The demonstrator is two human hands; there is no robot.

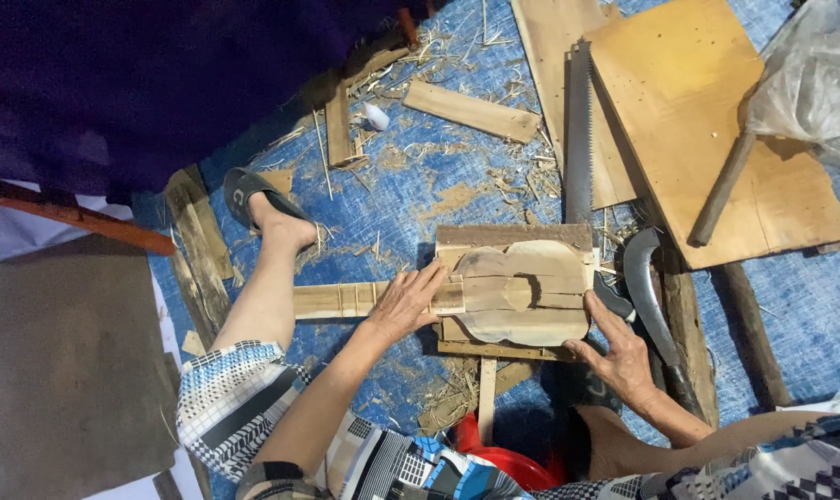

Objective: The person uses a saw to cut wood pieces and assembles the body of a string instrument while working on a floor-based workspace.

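Note:
A small guitar-shaped wooden piece (517,292) lies flat on a wooden board (513,236) on the blue tarp, its slatted neck (337,299) pointing left. My left hand (403,301) presses flat, fingers spread, where the neck meets the body. My right hand (619,352) rests with its fingers against the body's right end and lower edge. Neither hand holds a tool.
A hand saw (579,130) and a curved sickle blade (644,292) lie right of the piece. A plywood sheet (698,111), a hammer handle (721,190), a plastic bag (814,74), loose planks (471,109), shavings, my sandalled foot (263,208) and a red stool (499,458) surround it.

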